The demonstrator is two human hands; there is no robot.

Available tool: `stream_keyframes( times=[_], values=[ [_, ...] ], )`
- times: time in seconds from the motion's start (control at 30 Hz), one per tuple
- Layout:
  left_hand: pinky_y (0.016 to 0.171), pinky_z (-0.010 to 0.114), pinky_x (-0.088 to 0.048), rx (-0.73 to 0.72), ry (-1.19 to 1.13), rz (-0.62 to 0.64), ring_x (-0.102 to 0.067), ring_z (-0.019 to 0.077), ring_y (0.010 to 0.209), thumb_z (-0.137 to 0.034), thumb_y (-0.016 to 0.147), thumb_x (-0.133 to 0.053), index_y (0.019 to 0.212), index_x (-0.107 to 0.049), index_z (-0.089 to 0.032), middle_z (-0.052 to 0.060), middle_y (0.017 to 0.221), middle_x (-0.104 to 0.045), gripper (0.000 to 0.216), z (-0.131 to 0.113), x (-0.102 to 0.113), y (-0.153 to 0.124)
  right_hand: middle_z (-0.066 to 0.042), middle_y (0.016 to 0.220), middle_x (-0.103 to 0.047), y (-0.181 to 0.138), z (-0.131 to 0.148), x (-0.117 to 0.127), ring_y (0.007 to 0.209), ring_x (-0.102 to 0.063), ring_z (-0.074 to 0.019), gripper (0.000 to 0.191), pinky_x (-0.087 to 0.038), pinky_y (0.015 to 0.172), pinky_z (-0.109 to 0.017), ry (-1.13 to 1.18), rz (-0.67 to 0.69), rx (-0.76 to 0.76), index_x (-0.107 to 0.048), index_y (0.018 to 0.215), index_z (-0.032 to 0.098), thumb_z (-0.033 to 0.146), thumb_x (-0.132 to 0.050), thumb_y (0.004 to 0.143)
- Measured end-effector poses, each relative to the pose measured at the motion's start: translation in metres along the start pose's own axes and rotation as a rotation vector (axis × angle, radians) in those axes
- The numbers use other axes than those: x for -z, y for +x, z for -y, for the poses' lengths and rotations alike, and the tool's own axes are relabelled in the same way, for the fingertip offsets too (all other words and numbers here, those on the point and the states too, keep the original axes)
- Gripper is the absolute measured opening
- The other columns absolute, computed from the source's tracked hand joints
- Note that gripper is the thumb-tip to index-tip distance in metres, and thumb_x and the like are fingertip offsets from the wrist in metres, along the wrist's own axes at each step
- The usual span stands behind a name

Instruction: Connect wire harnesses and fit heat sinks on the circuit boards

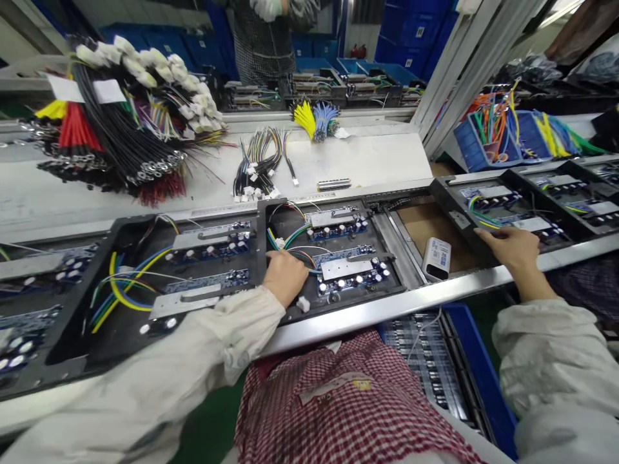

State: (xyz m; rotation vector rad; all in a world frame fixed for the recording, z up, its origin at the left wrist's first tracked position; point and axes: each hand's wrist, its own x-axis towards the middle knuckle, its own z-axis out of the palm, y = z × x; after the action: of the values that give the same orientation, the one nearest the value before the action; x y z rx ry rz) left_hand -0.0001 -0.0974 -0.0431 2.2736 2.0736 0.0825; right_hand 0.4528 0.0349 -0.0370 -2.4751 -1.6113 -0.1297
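Note:
My left hand (286,277) is closed at the left side of the middle black tray (348,303), beside the wires (290,240). Its fingertips are hidden, so what they hold cannot be made out. Inside that tray lie two circuit boards with silver heat sinks; the nearer board (353,268) is just right of this hand. Over at the right, my right hand (515,251) grips the near left edge of another black tray (454,209). That tray also carries circuit boards (532,223) and green and yellow wires (483,218).
A white box-shaped device (436,258) lies in the gap between trays. Behind are a large bundle of cables (130,122), a small cable bunch (264,161) and yellow and blue wires (316,120). Blue bins (527,138) stand right. A metal rail (464,283) edges the line.

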Motion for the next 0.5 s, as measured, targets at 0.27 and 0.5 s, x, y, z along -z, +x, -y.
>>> stream_keyframes(
  times=[0.27,0.5],
  values=[
    [0.073,0.042,-0.048,-0.131,0.318,0.153,-0.062,0.0332,0.085,-0.005,0.079,-0.044,0.072,-0.071,-0.007,0.018,0.081,-0.068,0.027,0.006,0.021,-0.02,-0.012,0.085,-0.07,-0.105,0.084,0.006,0.082,-0.061,-0.0266,0.051,-0.03,0.062,-0.031,0.016,0.122,0.147,-0.069,0.095,0.019,0.062,-0.045,0.082],
    [0.078,0.037,-0.048,-0.34,0.223,-0.411,-0.061,0.0219,0.073,-0.005,0.083,-0.036,0.077,-0.063,-0.012,0.009,0.076,-0.063,0.028,0.032,0.01,-0.062,-0.008,0.079,-0.07,-0.155,0.124,0.003,0.071,-0.063,-0.0206,0.041,-0.027,0.058,-0.028,0.065,0.056,0.334,-0.065,0.084,0.019,0.051,-0.041,0.089]
  ],
)
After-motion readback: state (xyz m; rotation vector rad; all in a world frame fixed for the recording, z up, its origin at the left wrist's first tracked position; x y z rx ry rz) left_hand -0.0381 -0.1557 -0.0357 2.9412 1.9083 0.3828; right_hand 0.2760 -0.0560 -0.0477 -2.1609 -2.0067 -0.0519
